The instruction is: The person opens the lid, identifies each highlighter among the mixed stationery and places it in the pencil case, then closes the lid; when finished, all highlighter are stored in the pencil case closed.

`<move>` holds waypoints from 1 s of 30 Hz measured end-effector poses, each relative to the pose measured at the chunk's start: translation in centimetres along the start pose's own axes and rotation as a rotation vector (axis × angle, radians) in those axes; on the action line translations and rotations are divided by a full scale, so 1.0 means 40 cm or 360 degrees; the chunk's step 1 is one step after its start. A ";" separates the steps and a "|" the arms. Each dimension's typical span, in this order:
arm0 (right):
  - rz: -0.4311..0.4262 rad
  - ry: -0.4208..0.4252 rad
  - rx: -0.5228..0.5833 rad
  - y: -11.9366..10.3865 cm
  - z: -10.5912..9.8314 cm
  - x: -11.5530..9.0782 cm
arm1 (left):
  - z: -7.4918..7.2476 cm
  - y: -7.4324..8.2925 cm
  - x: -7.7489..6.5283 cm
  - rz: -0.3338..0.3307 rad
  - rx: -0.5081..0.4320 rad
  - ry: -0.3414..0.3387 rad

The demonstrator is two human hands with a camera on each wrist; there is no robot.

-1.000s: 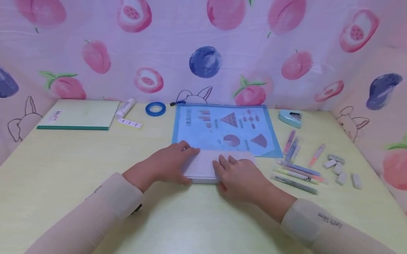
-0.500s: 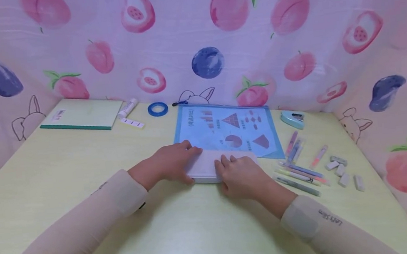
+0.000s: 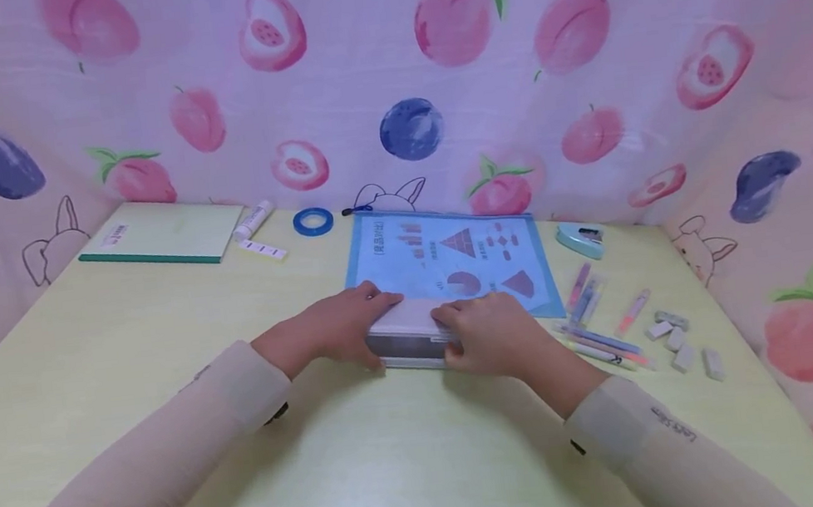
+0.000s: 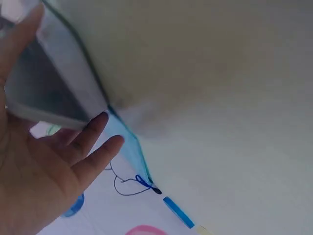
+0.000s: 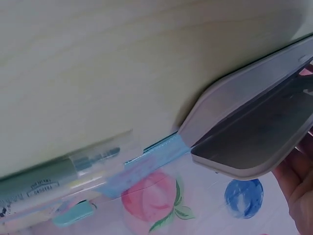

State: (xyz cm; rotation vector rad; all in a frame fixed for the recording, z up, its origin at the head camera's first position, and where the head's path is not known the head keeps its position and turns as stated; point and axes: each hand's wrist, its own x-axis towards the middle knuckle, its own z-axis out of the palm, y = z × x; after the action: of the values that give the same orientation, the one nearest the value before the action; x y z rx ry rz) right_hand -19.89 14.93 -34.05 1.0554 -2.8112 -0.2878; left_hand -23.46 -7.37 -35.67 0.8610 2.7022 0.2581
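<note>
A white pencil case [image 3: 406,318] with a grey inside lies in front of the blue zip bag [image 3: 432,276], its near side gaping. My left hand [image 3: 335,322] holds the case at its left end, thumb at the front. In the left wrist view, the left hand's [image 4: 44,171] fingers reach along that end. With my right hand [image 3: 494,334] I grip the lid's near edge, fingers on top. The right wrist view looks into the gap between the case's base [image 5: 244,88] and raised lid [image 5: 230,169]; what lies deeper inside is hidden. Part of the right hand [image 5: 299,196] shows beside the lid.
Several pens [image 3: 605,341] and white erasers [image 3: 682,358] lie to the right, below a mint stapler [image 3: 580,239]. At the back left are a green-edged folder [image 3: 163,233], a glue stick [image 3: 253,220] and a blue tape roll [image 3: 313,221]. A patterned curtain [image 3: 340,69] surrounds the table.
The pencil case was closed in both earlier frames; now its near edge is lifted and the grey inside shows. My right hand has shifted a little, its thumb coming to the front edge. The left hand stays.
</note>
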 end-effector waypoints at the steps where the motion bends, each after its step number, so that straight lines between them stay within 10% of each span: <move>1: 0.0013 -0.0001 0.0007 0.002 0.001 -0.001 | -0.002 -0.006 0.000 0.0007 -0.0044 -0.0019; 12: -0.0071 0.0194 0.0161 0.036 0.007 -0.012 | 0.000 -0.067 -0.016 -0.0042 -0.0501 -0.0006; 18: -0.0022 0.0178 0.0255 0.063 0.001 -0.016 | 0.006 -0.067 -0.022 -0.0058 -0.0515 0.0063; 30: 0.0291 0.0753 0.0194 0.088 -0.016 0.014 | 0.006 -0.072 -0.017 -0.0107 -0.0644 0.0103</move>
State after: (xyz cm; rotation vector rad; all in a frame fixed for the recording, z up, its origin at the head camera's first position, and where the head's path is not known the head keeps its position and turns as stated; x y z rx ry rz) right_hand -22.44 17.07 -32.63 0.7546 -2.4886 0.1386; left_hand -24.38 -10.07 -36.46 0.6486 2.5916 0.7962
